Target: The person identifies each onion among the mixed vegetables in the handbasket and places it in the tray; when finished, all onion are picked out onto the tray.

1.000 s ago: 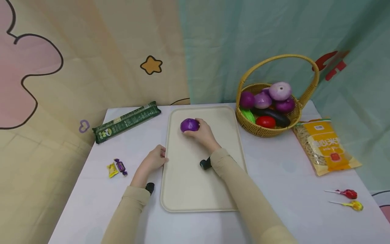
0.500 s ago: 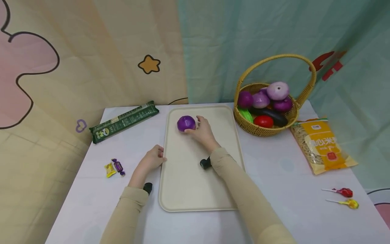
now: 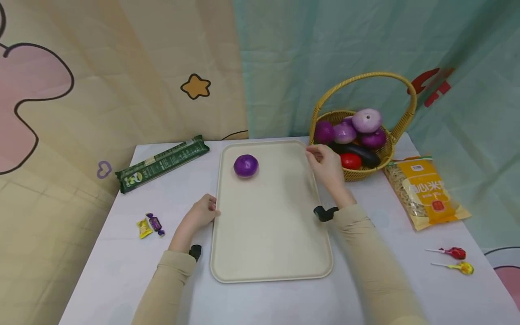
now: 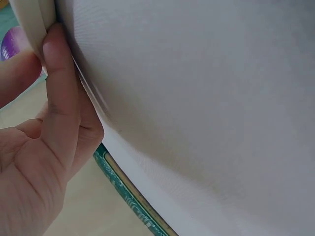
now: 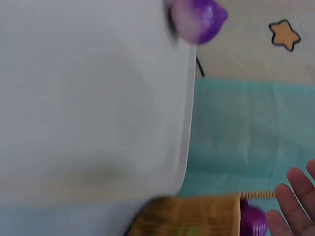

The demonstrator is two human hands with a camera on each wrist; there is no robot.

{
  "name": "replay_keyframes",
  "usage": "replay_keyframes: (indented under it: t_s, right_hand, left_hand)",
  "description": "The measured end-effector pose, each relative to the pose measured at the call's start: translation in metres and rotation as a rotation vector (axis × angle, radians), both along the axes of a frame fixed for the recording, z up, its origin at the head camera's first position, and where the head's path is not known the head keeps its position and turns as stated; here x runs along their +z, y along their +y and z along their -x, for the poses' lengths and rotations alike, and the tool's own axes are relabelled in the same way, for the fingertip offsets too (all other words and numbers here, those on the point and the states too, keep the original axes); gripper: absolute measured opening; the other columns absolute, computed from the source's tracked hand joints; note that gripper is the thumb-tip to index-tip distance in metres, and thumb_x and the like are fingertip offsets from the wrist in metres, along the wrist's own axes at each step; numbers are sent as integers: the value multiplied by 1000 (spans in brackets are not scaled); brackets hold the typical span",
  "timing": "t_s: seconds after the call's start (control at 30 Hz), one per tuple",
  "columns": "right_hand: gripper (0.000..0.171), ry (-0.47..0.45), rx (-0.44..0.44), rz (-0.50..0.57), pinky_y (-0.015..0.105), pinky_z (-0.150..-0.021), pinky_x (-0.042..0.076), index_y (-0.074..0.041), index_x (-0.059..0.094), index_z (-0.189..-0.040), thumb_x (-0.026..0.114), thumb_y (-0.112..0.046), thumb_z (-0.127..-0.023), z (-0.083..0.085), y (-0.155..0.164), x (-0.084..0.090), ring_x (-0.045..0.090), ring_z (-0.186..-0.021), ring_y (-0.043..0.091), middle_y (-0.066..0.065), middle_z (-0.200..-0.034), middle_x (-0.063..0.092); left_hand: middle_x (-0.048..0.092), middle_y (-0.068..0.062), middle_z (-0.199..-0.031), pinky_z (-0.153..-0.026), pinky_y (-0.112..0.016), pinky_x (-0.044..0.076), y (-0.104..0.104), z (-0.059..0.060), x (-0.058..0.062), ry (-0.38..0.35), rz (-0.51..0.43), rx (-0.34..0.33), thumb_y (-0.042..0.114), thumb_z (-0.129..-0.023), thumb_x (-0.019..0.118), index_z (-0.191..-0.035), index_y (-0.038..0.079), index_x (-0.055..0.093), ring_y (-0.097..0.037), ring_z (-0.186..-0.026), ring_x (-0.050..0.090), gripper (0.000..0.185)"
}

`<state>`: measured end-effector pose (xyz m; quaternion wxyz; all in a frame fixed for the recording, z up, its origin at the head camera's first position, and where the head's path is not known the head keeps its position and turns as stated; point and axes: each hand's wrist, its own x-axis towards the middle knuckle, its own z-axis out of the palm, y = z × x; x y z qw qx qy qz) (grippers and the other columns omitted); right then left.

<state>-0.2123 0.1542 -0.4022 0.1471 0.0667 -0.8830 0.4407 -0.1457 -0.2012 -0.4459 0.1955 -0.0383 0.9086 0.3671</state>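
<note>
A beige tray [image 3: 268,225] lies in the middle of a white table. One purple onion [image 3: 245,165] sits at its far left corner, with no hand on it. My left hand [image 3: 207,208] pinches the rim of the tray's left edge; in the left wrist view the fingers [image 4: 59,73] clasp the tray rim [image 4: 30,19]. With its fingers relaxed and holding nothing, my right hand [image 3: 318,158] hovers over the tray's far right corner, just in front of a wicker basket [image 3: 367,174]. The right wrist view shows the onion [image 5: 199,19], the basket [image 5: 187,216] and my fingertips [image 5: 295,196].
The basket holds several purple onions, a tomato [image 3: 350,160] and an eggplant. A green packet [image 3: 162,163] lies at the back left, two candies [image 3: 150,224] at the left. A yellow bag [image 3: 426,192] and two lollipops [image 3: 452,259] lie at the right.
My right hand let go of the purple onion and moved right, toward the basket. The onion stays on the tray. The left hand has not moved.
</note>
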Motion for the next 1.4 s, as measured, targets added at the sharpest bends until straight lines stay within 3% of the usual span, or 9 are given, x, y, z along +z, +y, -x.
replay_keyframes:
  t_s: [0.17, 0.37, 0.83, 1.17, 1.4]
  right_hand:
    - [21, 110, -114, -245, 53, -87, 47, 5, 69, -103, 56, -10, -97, -15, 59, -7, 60, -96, 40, 23, -101, 66]
    - [21, 46, -71, -340, 55, -87, 46, 7, 69, -104, 57, -8, -96, -23, 85, -19, 57, -95, 43, 26, -103, 65]
    - [14, 27, -72, -315, 57, -93, 42, 5, 70, -100, 61, -2, -93, -35, 89, -28, 56, -101, 42, 24, -102, 65]
    - [9, 88, -62, -323, 54, -88, 42, 5, 71, -96, 65, 0, -90, -44, 87, -28, 54, -96, 40, 22, -98, 63]
    - [19, 25, -89, -273, 51, -89, 42, 2, 69, -106, 63, -12, -95, -30, 82, -17, 54, -101, 36, 20, -106, 63]
  left_hand:
    - [57, -15, -98, -71, -31, 48, 0, -1, -1, -9, 2, -12, 5, -94, 60, -122, -7, 47, -20, -80, 60, 33]
    - [58, -18, -102, -73, -32, 52, -3, -2, 0, -29, -30, 9, 4, -95, 59, -124, -8, 46, -21, -82, 64, 34]
    - [56, -21, -103, -75, -34, 58, -5, 2, -2, -52, -98, 21, 1, -94, 59, -126, -12, 43, -24, -86, 62, 38]
    - [55, -22, -105, -76, -33, 57, -8, 2, 0, -57, -99, 26, 1, -94, 58, -126, -12, 42, -23, -84, 63, 38]
    - [56, -22, -104, -74, -33, 57, -6, 3, -1, -54, -81, 5, 1, -94, 58, -126, -12, 42, -22, -82, 64, 38]
